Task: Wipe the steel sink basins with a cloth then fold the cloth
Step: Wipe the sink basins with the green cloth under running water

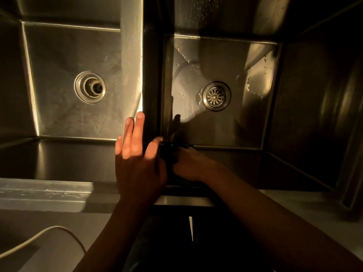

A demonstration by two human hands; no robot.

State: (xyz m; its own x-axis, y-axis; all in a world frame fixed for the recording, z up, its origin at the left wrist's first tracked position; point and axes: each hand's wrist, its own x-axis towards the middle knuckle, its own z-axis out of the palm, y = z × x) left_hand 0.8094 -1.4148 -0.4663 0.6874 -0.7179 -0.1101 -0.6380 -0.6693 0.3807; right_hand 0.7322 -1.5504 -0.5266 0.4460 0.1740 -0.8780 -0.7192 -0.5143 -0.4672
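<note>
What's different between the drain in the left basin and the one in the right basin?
The left drain is open, with a dark hole showing in its middle; the right drain is covered by a spoked strainer. A little water pools beside the right drain, while the steel round the left drain looks dry. Both are round with shiny steel rims.

Single head view, close above, facing straight down: sink (151, 55) fills upper frame, forearms enter from bottom.
</note>
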